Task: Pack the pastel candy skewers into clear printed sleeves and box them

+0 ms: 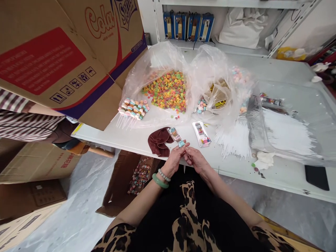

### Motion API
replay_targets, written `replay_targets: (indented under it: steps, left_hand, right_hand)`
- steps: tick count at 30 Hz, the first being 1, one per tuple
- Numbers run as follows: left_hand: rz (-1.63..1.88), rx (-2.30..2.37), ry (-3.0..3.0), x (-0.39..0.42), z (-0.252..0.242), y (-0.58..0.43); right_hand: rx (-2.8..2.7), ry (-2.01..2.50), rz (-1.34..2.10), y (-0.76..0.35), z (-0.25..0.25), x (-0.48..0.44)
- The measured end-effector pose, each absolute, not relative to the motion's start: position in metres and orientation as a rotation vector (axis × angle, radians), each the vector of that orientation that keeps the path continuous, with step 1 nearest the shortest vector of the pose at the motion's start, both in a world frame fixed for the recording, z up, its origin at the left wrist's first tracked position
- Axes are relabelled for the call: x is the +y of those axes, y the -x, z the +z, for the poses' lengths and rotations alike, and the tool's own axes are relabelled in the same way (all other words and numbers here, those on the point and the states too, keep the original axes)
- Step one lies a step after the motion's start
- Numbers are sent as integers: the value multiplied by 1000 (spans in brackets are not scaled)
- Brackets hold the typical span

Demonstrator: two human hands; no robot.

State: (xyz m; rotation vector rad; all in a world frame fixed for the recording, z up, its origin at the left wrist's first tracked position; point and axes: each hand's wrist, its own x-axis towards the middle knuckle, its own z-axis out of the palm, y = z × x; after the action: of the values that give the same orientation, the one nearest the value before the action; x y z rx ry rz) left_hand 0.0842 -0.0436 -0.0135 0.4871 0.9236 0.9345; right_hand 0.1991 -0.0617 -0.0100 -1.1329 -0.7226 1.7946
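Since the left hand (174, 162) and right hand (196, 160) pinch the candy stick (174, 135) between their fingers above the white surface (283, 175), a loosened grip could drop it.

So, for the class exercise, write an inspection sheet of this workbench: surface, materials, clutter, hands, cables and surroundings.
surface: white tabletop, a few loose coloured candies near the front.
job's things: clear plastic bag of multicoloured candy rings; round pastel candies on thin white sticks; heap of loose white sticks; clear-wrapped candy packet.
clutter: brown cloth; black phone.
hands: left hand holds a clear-wrapped candy strip; right hand close beside it.
cables: thin black cable under blue boxes.
surroundings: large cardboard carton overhanging the left; another person's striped sleeve.
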Motion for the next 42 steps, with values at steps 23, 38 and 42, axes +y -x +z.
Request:
replay_targets:
  steps: [23,38,42]
  left_hand:
    - [847,808,43,-32,-18,-94]
    - [799,974,-737,-37,-5,-58]
    - [537,924,-609,-43,-9,-70]
  right_hand:
    - [-1314,1505,1064,-193,-15,-54]
    - [-825,1385,1381,-207,-8,-49]
    - [-614,1226,1597,-197,-2,-33]
